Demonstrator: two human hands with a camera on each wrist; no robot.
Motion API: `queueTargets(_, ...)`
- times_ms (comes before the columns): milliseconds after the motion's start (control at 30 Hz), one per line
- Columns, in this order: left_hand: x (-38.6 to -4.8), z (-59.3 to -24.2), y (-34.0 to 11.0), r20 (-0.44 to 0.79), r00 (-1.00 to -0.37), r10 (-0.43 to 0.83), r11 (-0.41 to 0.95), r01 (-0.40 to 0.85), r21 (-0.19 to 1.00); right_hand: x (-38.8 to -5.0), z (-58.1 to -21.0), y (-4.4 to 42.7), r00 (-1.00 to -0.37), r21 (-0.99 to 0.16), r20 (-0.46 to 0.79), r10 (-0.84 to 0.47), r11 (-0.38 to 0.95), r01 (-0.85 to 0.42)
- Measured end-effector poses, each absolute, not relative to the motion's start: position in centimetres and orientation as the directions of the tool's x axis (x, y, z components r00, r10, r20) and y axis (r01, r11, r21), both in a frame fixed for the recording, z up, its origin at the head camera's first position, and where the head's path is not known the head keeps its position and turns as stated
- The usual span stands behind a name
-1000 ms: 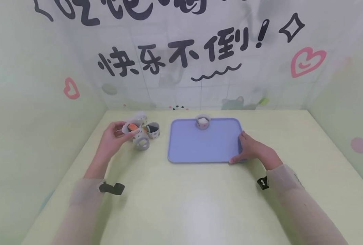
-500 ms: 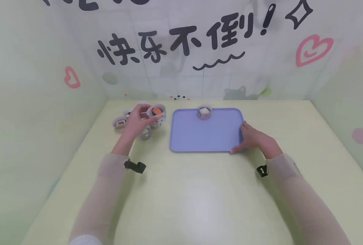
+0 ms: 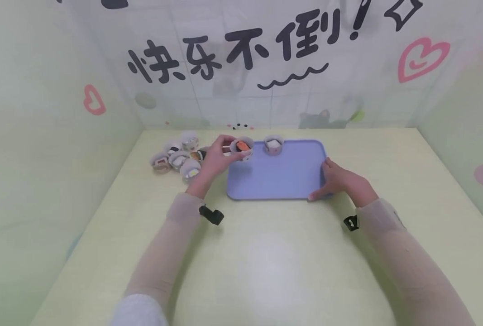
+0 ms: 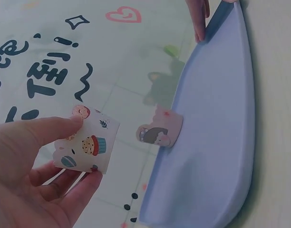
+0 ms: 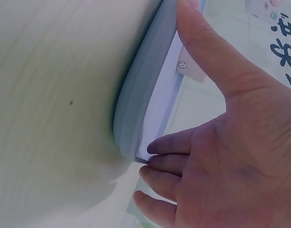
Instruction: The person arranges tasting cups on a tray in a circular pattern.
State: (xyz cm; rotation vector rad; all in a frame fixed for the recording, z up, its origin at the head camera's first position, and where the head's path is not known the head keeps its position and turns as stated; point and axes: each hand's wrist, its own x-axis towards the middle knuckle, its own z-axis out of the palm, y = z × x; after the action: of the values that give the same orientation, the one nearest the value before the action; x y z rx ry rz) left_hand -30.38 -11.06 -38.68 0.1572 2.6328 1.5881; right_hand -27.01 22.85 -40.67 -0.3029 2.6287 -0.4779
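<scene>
The left hand (image 3: 218, 158) pinches, with curled fingers, the patterned paper cup (image 4: 92, 142) above the tray's (image 3: 282, 174) far left corner; this cup seems light and easily crushed, so gentle hold at side wall is best; the right hand (image 3: 337, 178), fingers extended, touches the tray's right end.

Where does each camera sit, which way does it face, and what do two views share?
Head: worn on the head, looking forward and down at the table, tray and lettered wall; left hand, right hand and sleeved forearms show.
Left wrist: worn there, looking past the left hand and its held cup toward tray and wall, tilted; part of the right hand shows at the top.
Right wrist: worn there, looking past the right hand's thumb and fingers toward the tray's edge, tilted.
Shared: head and left wrist both show the held cup, tray and both hands.
</scene>
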Motion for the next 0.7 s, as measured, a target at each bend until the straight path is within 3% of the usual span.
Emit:
queueTargets(200, -30.9, -40.4, -8.0, 0.014, -0.988, 0.151, 0.436, 0.079, 0.896, -26.9, -40.6, 22.9, -0.876, -0.385, -0.385, -0.292, 0.913, -0.135)
queueTargets(700, -32.5, -43.8, -1.0, 0.029, -0.982, 0.188, 0.565, 0.132, 0.815, -27.2, -40.8, 22.9, -0.867, -0.356, -0.418, -0.271, 0.927, -0.119)
